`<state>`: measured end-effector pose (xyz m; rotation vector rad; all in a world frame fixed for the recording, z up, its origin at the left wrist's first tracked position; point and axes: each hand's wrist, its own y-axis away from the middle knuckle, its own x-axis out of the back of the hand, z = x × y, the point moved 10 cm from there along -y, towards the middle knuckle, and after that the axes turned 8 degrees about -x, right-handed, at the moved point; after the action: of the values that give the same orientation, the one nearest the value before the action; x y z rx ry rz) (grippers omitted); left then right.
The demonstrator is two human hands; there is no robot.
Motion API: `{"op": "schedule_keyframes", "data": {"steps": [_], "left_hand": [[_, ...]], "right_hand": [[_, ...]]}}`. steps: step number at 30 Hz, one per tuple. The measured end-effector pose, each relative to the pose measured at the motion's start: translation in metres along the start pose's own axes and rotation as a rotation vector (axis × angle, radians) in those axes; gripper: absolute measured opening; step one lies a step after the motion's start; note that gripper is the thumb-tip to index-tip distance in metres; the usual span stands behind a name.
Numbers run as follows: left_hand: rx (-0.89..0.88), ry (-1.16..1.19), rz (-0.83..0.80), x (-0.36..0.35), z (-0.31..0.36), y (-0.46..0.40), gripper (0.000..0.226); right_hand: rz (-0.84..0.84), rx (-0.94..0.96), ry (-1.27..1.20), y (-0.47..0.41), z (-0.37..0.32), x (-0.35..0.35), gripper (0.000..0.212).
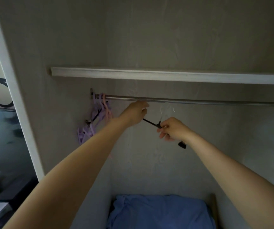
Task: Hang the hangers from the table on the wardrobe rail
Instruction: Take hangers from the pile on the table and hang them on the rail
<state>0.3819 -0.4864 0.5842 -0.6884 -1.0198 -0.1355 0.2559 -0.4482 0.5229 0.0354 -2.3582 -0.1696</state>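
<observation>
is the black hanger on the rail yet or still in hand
Still in hand. The black hanger sits below the rail, held between the left hand and right hand; whether its hook touches the rail, cannot tell.

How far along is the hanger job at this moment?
Done: a few purple and pink hangers already hang at the left end of the rail. In hand: both the left hand and right hand hold a black hanger just under the rail, its hook not clearly over it yet. Left: the table is out of view, so the remaining count cannot be told.
</observation>
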Motion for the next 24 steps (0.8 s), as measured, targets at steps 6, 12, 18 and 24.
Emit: {"op": "schedule_keyframes", "data": {"steps": [6,12,18,24], "left_hand": [[0.031,0.57,0.047,-0.013,0.033,-0.003,0.032],[0.05,0.442,0.096,0.015,0.046,-0.011,0.03],[0.103,0.586,-0.035,0.007,0.048,-0.008,0.035],[0.287,0.47,0.107,0.019,0.011,-0.014,0.021]], "right_hand": [[0.147,0.173,0.483,0.002,-0.016,0.021,0.032],[0.142,0.319,0.623,-0.005,-0.022,0.025,0.032],[0.041,0.318,0.431,-0.022,-0.019,0.003,0.034],[0.199,0.45,0.376,-0.022,-0.042,0.011,0.027]]}}
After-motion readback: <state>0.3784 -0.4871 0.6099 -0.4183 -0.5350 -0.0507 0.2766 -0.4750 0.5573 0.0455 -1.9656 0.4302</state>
